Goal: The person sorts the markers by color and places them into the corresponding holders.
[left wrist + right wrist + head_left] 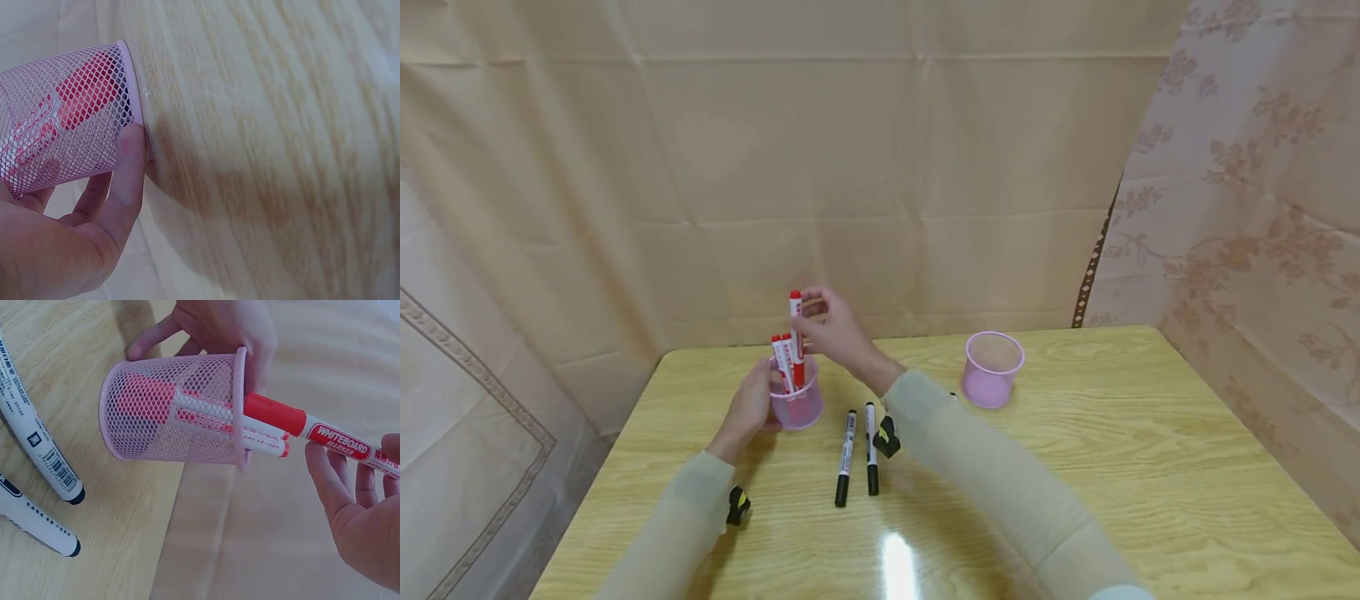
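Note:
A pink mesh cup (797,412) stands at the table's left with two red-and-white markers (782,365) leaning inside. My left hand (750,406) holds the cup around its left side; in the left wrist view the fingers of that hand (94,231) curve along the mesh cup (81,119). Between the thumb and fingers of my right hand (841,333) is another red marker (797,333), red cap down. The right wrist view shows that marker (340,440) in my right hand (362,519), its cap at the rim of the cup (169,412).
Two black-capped markers (846,458) (872,450) lie on the table (1075,467) right of the cup. A second pink cup (988,385) stands farther right. A small dark tip shows beside my right sleeve. Beige cloth hangs behind the table.

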{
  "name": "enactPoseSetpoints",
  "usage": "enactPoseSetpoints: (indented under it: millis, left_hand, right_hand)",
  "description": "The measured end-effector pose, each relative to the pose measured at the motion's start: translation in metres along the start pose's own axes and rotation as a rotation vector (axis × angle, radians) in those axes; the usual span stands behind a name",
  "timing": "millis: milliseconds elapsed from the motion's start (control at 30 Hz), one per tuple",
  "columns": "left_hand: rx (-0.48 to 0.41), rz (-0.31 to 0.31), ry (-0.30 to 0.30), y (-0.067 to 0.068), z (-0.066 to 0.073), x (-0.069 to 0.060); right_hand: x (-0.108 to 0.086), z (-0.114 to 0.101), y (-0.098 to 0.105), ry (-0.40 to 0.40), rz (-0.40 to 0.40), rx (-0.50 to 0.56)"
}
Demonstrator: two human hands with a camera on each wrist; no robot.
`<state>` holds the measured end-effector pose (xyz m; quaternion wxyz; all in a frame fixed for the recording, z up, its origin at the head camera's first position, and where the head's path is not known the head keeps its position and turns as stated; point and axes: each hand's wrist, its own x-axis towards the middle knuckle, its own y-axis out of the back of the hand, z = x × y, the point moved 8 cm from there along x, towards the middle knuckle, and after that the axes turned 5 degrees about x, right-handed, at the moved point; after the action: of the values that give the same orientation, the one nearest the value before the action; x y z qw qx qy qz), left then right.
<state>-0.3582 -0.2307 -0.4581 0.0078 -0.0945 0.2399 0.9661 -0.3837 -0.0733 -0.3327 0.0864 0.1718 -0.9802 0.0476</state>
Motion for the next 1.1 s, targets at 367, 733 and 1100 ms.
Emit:
enactPoseSetpoints:
  millis: [367,733,1100]
  left_hand:
    - [0.003,0.005,-0.011,-0.001,0.001,0.000]
    - [0.000,0.005,0.002,-0.002,0.001,-0.002]
    - [0.002,0.011,0.002,-0.002,0.000,-0.001]
  right_hand:
    - [-0.004,0.011,-0.003,-0.012,-0.030,-0.113]
    - [-0.007,0.023,-0.005,-0.036,-0.049,-0.192]
    - [-0.005,0.031,-0.009,0.006,-0.066,-0.300]
